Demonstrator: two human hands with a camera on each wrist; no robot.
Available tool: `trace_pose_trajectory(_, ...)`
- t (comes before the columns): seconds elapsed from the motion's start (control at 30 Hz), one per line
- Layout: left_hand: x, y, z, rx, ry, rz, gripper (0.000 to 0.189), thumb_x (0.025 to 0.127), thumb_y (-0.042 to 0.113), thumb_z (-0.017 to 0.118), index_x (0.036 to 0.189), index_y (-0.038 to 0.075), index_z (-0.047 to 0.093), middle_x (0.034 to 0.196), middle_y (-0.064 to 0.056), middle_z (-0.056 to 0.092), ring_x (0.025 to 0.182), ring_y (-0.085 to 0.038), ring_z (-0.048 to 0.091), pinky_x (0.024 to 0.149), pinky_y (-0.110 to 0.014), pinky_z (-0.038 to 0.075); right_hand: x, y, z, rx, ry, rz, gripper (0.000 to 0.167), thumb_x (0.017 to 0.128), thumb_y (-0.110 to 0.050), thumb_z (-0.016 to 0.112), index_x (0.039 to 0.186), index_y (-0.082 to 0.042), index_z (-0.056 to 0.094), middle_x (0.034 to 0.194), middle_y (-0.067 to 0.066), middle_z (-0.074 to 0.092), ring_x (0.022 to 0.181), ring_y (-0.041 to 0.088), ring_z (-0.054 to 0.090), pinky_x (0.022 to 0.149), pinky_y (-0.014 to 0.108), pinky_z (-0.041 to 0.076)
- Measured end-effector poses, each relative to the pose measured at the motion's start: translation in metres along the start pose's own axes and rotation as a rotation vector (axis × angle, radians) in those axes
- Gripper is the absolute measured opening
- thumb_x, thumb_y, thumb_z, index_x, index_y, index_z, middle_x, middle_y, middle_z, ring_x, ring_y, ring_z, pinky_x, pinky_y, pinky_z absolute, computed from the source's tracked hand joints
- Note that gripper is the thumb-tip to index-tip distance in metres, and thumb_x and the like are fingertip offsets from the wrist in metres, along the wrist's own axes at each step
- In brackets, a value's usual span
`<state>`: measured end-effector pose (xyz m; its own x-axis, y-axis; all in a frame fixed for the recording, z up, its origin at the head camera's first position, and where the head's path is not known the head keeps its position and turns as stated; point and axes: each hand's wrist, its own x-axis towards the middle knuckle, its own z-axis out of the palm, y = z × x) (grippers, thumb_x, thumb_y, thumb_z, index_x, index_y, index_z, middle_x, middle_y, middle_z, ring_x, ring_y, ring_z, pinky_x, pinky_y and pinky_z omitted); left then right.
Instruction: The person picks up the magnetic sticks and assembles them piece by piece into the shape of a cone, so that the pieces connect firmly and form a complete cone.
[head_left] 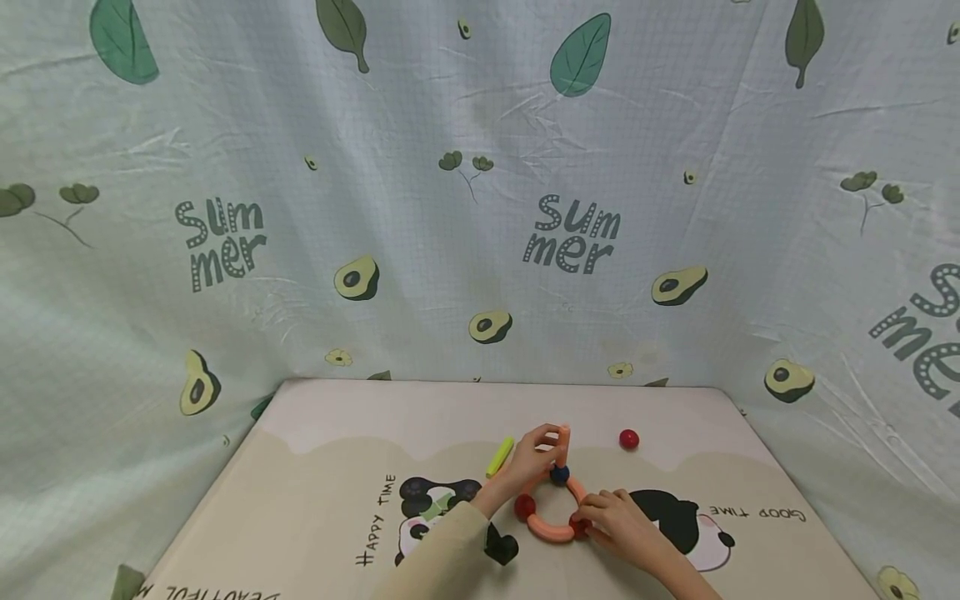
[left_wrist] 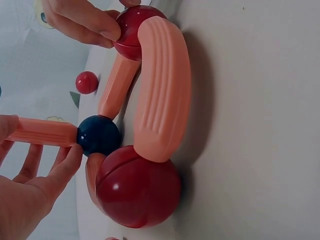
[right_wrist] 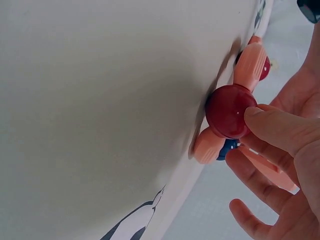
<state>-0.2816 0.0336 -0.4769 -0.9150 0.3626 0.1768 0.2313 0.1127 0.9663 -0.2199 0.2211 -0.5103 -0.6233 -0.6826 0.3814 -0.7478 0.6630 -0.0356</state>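
On the table lies a ring of salmon-orange sticks joined by balls. A curved orange stick (left_wrist: 162, 90) runs along its near side, between a red ball (left_wrist: 139, 187) on the left and another red ball (right_wrist: 227, 111) on the right. At the far side sits a dark blue ball (head_left: 559, 475). My left hand (head_left: 537, 450) grips an upright orange stick (left_wrist: 47, 132) whose lower end meets the blue ball. My right hand (head_left: 618, 521) pinches the right red ball between thumb and fingers. Another orange stick (left_wrist: 117, 87) links that ball to the blue one.
A loose red ball (head_left: 628, 439) lies at the back right of the table. A yellow-green stick (head_left: 500, 457) rests just left of my left hand. The printed tabletop (head_left: 322, 442) ends against a hanging patterned cloth (head_left: 420, 250) behind it.
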Motion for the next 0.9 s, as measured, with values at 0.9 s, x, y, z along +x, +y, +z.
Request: trace_pose_trajectory(0.9,-0.009,-0.025,-0.024,0.287,-0.013,0.149,0.027,0.088,0.017,0.054,0.110,0.001,0.054,0.107,-0.022,0.057,0.091,-0.028,0.059,0.075,-0.031,0.048,-0.002,0.004,0.003,-0.003,-0.029,0.021,0.021,0.073,-0.018,0.070,0.091,-0.028,0.063,0.089,-0.016,0.058,0.081,0.004,0.044,0.067,0.028,0.036)
